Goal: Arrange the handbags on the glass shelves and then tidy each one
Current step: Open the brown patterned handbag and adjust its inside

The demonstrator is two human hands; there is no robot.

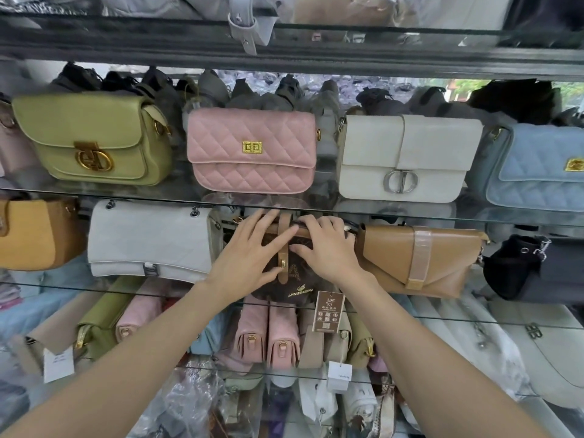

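Observation:
A dark brown patterned handbag [295, 281] with a tan strap and gold clasp stands on the middle glass shelf [442, 218], between a pale grey quilted bag [148, 238] and a tan envelope bag [420, 257]. My left hand [252, 254] lies spread on its front left, fingers straight, reaching the tan top band. My right hand [325, 245] rests on its upper right with fingers bent over the top edge. A brown paper tag [328, 311] hangs below the bag.
On the shelf above stand an olive green bag [94, 140], a pink quilted bag [252, 150], a white bag [407, 159] and a light blue quilted bag [543, 169]. An orange bag [34, 232] and a black bag [531, 267] flank the row. Lower shelves hold packed pink, green and white bags.

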